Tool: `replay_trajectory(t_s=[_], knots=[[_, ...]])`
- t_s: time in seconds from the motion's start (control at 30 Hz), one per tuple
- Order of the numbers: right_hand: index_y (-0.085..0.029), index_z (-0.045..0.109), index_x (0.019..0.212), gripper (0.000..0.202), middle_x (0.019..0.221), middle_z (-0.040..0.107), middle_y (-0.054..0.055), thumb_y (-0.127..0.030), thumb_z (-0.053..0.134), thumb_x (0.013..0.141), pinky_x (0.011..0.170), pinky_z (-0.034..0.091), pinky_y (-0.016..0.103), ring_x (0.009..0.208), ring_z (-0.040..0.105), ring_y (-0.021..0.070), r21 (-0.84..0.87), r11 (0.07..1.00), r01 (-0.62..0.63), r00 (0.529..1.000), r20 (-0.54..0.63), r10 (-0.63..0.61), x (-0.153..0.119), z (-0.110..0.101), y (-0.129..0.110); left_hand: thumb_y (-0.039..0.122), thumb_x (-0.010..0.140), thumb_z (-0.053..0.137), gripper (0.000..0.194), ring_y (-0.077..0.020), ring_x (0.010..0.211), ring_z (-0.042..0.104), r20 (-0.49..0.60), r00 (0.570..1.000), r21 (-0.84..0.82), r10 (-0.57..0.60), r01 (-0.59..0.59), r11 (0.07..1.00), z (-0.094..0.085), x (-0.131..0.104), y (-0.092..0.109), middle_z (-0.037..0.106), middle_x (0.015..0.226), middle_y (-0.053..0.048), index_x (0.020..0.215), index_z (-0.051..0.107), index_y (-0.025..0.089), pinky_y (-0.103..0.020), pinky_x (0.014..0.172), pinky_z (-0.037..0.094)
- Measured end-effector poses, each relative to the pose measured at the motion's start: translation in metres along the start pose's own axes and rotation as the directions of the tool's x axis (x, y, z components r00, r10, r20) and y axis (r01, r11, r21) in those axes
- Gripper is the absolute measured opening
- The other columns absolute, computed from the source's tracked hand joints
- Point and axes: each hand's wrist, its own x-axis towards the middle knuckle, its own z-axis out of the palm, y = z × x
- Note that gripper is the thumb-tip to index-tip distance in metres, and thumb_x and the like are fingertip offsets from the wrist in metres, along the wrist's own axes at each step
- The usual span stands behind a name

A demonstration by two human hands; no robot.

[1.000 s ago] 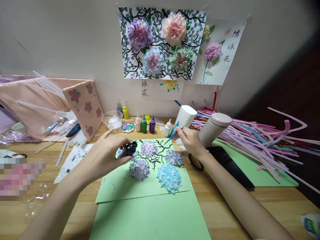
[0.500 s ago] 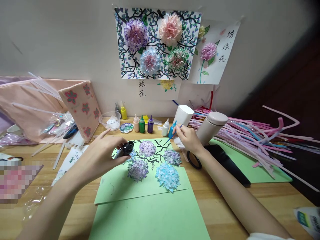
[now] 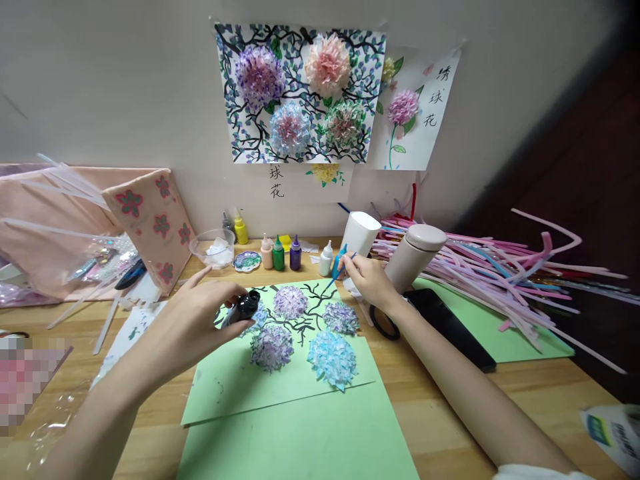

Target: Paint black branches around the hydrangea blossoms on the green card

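My left hand (image 3: 193, 327) is closed around a small black bottle (image 3: 245, 307), tilted with its open mouth toward the right. Pinched in my right hand (image 3: 371, 279) is a thin blue paintbrush (image 3: 331, 283), its tip over black painted branches near the far right corner of a green sheet (image 3: 227, 393). Several fluffy paper flowers sit on this sheet, among them a light purple flower (image 3: 290, 302) and a bright blue flower (image 3: 333, 359). My left hand and the bottle partly hide another bluish flower (image 3: 260, 318). Whether the tip touches the paper I cannot tell.
Paint bottles line the back, including a green bottle (image 3: 279, 255) and a white bottle (image 3: 326, 259). Beside my right arm are a black tape roll (image 3: 384, 323), a dark tray (image 3: 453, 330) and a grey tumbler (image 3: 416, 257). Pipe cleaners (image 3: 495, 267) spread rightward; a pink box (image 3: 150, 223) stands left.
The camera view has shifted slightly, so most things appear a little further left. Both hands keep their grips; the brush tip stays near the same branches.
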Motion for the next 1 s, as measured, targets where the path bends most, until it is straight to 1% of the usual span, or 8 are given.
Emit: replay_trajectory(t_s=[0.17, 0.3, 0.47, 0.57, 0.63, 0.83, 0.93, 1.0], knots=[[-0.02, 0.054, 0.073, 0.031, 0.072, 0.065, 0.005, -0.032, 0.033, 0.093, 0.067, 0.044, 0.026, 0.067, 0.063, 0.0171, 0.003, 1.0, -0.002, 1.0, 0.015, 0.002, 0.0009, 0.001, 0.0018, 0.052, 0.079, 0.053, 0.033, -0.0206, 0.079, 0.059, 0.01, 1.0, 0.009, 0.002, -0.002, 1.0, -0.0003, 0.0003, -0.0001, 0.064, 0.083, -0.001, 0.093, 0.057, 0.022, -0.042, 0.082, 0.043], [-0.019, 0.054, 0.074, 0.031, 0.071, 0.065, 0.004, -0.032, 0.034, 0.093, 0.066, 0.044, 0.025, 0.066, 0.063, 0.0165, -0.004, 1.0, 0.003, 1.0, 0.018, -0.003, 0.0021, 0.0005, 0.003, 0.052, 0.078, 0.053, 0.033, -0.0208, 0.079, 0.058, 0.006, 1.0, -0.011, 0.005, -0.005, 1.0, -0.0008, 0.0011, -0.0001, 0.064, 0.083, -0.001, 0.091, 0.057, 0.022, -0.039, 0.078, 0.044], [-0.019, 0.054, 0.074, 0.03, 0.071, 0.066, 0.005, -0.03, 0.033, 0.093, 0.066, 0.043, 0.026, 0.067, 0.063, 0.0172, -0.076, 0.997, 0.014, 1.0, 0.002, -0.014, 0.0028, -0.0008, 0.0048, 0.052, 0.077, 0.054, 0.032, -0.02, 0.076, 0.058, -0.007, 1.0, -0.032, 0.012, -0.012, 0.999, -0.0022, 0.0016, 0.0005, 0.064, 0.081, -0.001, 0.089, 0.058, 0.022, -0.04, 0.08, 0.044], [-0.019, 0.055, 0.075, 0.03, 0.072, 0.066, 0.005, -0.03, 0.033, 0.093, 0.068, 0.043, 0.027, 0.069, 0.063, 0.0183, -0.114, 0.993, 0.028, 1.0, -0.009, -0.029, 0.0027, -0.0003, 0.005, 0.051, 0.078, 0.055, 0.031, -0.0181, 0.073, 0.058, -0.017, 0.999, -0.03, 0.032, -0.032, 0.999, -0.0017, 0.0014, 0.0004, 0.064, 0.08, -0.001, 0.09, 0.057, 0.022, -0.044, 0.09, 0.04], [-0.019, 0.055, 0.076, 0.03, 0.073, 0.066, 0.005, -0.03, 0.033, 0.093, 0.068, 0.043, 0.027, 0.069, 0.063, 0.0187, -0.125, 0.991, 0.038, 0.999, -0.002, -0.039, 0.0025, 0.0004, 0.0052, 0.05, 0.078, 0.055, 0.03, -0.0177, 0.073, 0.059, -0.019, 0.999, -0.027, 0.037, -0.037, 0.999, -0.0009, 0.0013, -0.0001, 0.064, 0.081, -0.001, 0.09, 0.057, 0.023, -0.046, 0.093, 0.038], [-0.019, 0.055, 0.078, 0.029, 0.074, 0.066, 0.006, -0.032, 0.033, 0.093, 0.069, 0.043, 0.028, 0.072, 0.063, 0.0196, -0.163, 0.985, 0.063, 0.998, 0.004, -0.064, 0.002, 0.0008, 0.0048, 0.049, 0.077, 0.055, 0.03, -0.0207, 0.078, 0.059, -0.006, 1.0, -0.012, 0.025, -0.025, 1.0, -0.0006, 0.0014, 0.0, 0.065, 0.082, -0.002, 0.092, 0.057, 0.023, -0.041, 0.081, 0.044], [-0.019, 0.055, 0.078, 0.03, 0.075, 0.066, 0.006, -0.032, 0.033, 0.093, 0.069, 0.043, 0.028, 0.073, 0.063, 0.0194, -0.147, 0.988, 0.055, 0.998, 0.007, -0.055, 0.0016, -0.0006, 0.0029, 0.046, 0.078, 0.054, 0.027, -0.02, 0.077, 0.059, 0.003, 1.0, -0.009, 0.015, -0.015, 1.0, -0.0026, 0.0013, 0.0018, 0.065, 0.081, -0.002, 0.091, 0.058, 0.022, -0.041, 0.081, 0.044], [-0.02, 0.054, 0.077, 0.031, 0.074, 0.065, 0.006, -0.032, 0.032, 0.094, 0.07, 0.042, 0.028, 0.073, 0.063, 0.0191, -0.134, 0.989, 0.056, 0.998, -0.002, -0.057, 0.0011, -0.0015, 0.0013, 0.045, 0.079, 0.053, 0.027, -0.0189, 0.075, 0.058, 0.002, 1.0, -0.015, 0.016, -0.015, 1.0, -0.0037, 0.001, 0.0026, 0.065, 0.081, -0.002, 0.091, 0.058, 0.022, -0.042, 0.084, 0.043]])
